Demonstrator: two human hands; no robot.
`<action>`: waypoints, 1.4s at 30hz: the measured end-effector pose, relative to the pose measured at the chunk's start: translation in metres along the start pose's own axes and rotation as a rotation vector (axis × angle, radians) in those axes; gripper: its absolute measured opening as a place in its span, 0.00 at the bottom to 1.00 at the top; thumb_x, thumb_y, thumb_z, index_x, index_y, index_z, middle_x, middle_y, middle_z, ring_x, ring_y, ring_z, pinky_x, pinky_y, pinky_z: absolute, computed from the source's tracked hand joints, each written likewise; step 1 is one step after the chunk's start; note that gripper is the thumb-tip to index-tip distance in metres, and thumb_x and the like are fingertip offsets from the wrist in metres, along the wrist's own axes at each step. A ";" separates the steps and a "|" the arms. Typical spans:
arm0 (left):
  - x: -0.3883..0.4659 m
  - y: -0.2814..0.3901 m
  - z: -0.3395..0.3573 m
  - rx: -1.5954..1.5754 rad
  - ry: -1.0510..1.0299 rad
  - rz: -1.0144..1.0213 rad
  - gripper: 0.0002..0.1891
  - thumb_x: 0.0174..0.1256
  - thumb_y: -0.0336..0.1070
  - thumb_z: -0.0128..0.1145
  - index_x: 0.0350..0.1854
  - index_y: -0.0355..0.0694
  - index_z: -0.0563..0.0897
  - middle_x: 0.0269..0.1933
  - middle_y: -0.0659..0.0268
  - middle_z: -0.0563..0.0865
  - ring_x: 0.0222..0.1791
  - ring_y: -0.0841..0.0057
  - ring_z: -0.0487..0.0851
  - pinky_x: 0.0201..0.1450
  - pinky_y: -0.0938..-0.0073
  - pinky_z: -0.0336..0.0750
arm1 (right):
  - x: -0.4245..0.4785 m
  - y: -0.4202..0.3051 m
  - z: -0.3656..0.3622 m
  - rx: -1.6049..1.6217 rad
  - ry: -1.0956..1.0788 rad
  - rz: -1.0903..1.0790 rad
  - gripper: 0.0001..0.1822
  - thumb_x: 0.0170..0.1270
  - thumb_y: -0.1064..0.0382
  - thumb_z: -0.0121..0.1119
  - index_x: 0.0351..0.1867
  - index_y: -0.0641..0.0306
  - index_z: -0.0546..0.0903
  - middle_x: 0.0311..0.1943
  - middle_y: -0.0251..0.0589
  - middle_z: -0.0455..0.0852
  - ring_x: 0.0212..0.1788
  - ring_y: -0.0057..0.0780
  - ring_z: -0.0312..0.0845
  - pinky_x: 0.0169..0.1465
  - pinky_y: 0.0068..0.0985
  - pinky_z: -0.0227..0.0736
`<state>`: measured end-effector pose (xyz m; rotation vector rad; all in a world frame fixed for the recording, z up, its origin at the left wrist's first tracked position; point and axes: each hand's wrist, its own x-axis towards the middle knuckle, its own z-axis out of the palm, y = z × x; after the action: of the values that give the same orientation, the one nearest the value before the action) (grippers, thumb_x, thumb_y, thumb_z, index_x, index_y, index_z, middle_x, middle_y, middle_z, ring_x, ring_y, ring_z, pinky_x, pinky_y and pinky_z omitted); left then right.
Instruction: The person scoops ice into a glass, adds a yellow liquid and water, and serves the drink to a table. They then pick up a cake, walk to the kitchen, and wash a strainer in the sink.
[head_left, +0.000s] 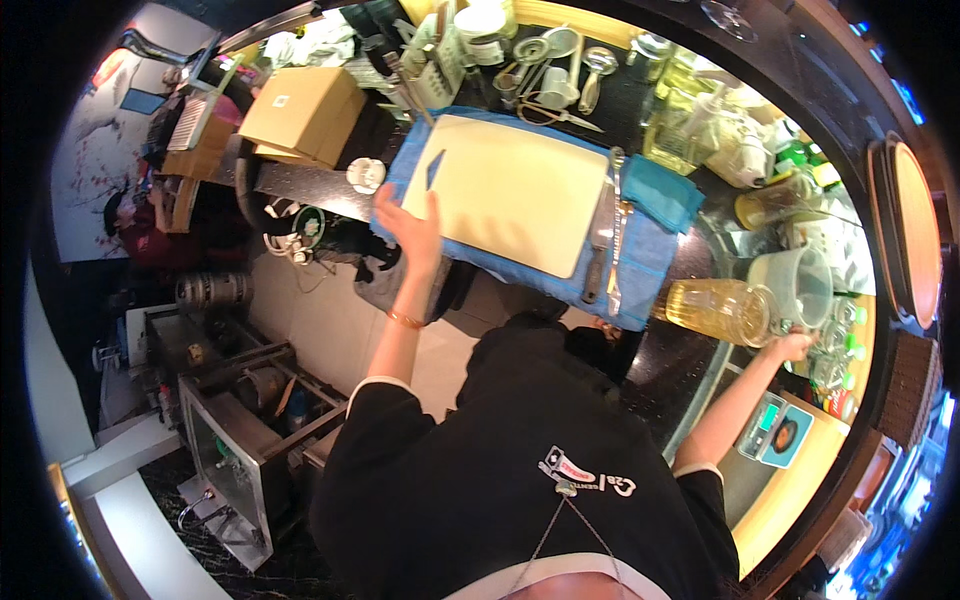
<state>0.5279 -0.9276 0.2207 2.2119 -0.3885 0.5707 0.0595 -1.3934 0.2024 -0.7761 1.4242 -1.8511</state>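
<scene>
My left hand (414, 229) is raised at the left edge of a cream cutting board (517, 195), thumb and fingers spread and holding nothing. Whether it touches the board, I cannot tell. The board lies on a blue cloth (646, 262). Along its right side rest a knife (598, 251) with a dark handle and a long, slim metal utensil (617, 217). Out to the right, my right hand (791, 346) is closed at the near side of a clear plastic jug (795, 281), seemingly on its handle. Beside the jug is a clear container of golden liquid (697, 309).
A folded teal cloth (661, 193) lies right of the board. Strainers (561, 41) and scissors (566, 116) sit behind it. A cardboard box (300, 112) and small white round container (366, 175) stand left. A digital scale (776, 429) is at right; another person (154, 236) is far left.
</scene>
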 end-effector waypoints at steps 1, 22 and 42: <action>0.024 -0.034 -0.008 0.179 0.039 -0.010 0.42 0.50 0.43 0.70 0.63 0.31 0.59 0.60 0.47 0.65 0.62 0.53 0.62 0.66 0.53 0.55 | 0.000 0.004 -0.007 -0.063 -0.025 -0.059 0.24 0.69 0.53 0.43 0.41 0.77 0.80 0.42 0.50 0.82 0.39 0.39 0.77 0.47 0.33 0.75; 0.070 0.131 -0.028 -0.770 -0.737 0.187 0.33 0.66 0.47 0.60 0.65 0.32 0.62 0.61 0.58 0.70 0.57 0.69 0.73 0.59 0.66 0.70 | -0.321 -0.097 -0.015 -0.378 -0.486 -0.198 0.28 0.55 0.61 0.70 0.55 0.73 0.74 0.52 0.50 0.78 0.55 0.35 0.74 0.61 0.30 0.66; -0.089 0.355 0.072 -1.116 -1.304 0.912 0.23 0.38 0.43 0.78 0.28 0.39 0.75 0.62 0.56 0.74 0.74 0.56 0.54 0.72 0.46 0.44 | -0.286 -0.087 -0.020 0.114 -0.672 0.149 0.07 0.57 0.70 0.58 0.35 0.71 0.77 0.29 0.36 0.79 0.33 0.22 0.73 0.38 0.23 0.68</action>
<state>0.3116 -1.1994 0.3573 0.9045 -1.8509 -0.6738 0.2024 -1.1380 0.2665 -1.0700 0.9062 -1.3529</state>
